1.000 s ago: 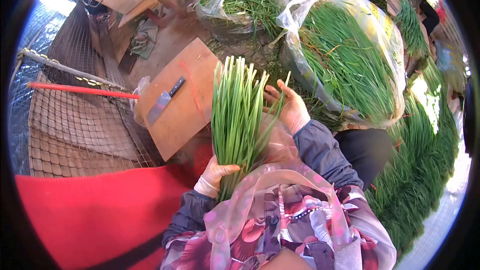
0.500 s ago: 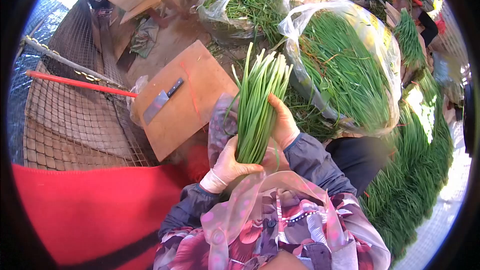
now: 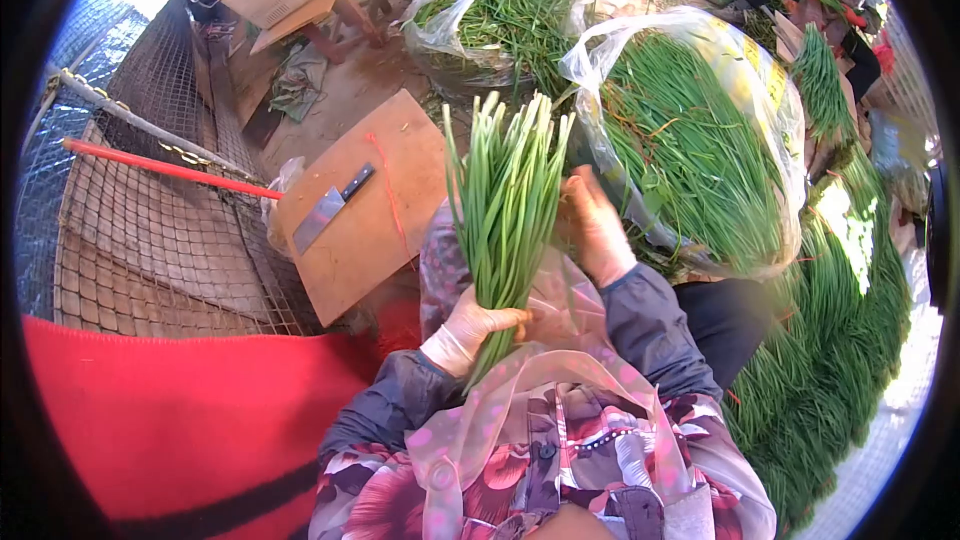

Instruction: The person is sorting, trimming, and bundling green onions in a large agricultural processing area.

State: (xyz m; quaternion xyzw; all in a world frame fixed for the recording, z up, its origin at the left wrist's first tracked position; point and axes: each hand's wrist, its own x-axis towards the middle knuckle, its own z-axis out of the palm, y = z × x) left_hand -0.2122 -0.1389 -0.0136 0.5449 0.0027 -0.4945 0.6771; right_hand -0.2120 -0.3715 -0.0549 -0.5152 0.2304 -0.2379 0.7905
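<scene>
My left hand point(image 3: 472, 333) is closed around the lower part of a bunch of chives point(image 3: 510, 200), whose pale ends point up and away from me. Just right of the bunch, my right hand point(image 3: 597, 228) is open, its fingers stretched upward beside the stalks. Both hands wear thin pale gloves. Left of the bunch lies a wooden board point(image 3: 345, 270). On it rest a kitchen knife point(image 3: 322, 216) with a dark handle and a red string point(image 3: 388, 185).
A plastic bag full of chives point(image 3: 690, 150) stands right of my hands, with another bag of greens point(image 3: 510, 10) behind it. More chives point(image 3: 830, 380) lie piled along the right. Red cloth point(image 3: 200, 410) covers the left front. A red pole point(image 3: 170, 168) crosses the netting point(image 3: 160, 250). Another person's arm point(image 3: 862, 65) shows far right.
My right hand has let go of the chives and moved slightly right, its fingers opening. The stalks have fanned out at the top, while my left hand keeps hold lower down.
</scene>
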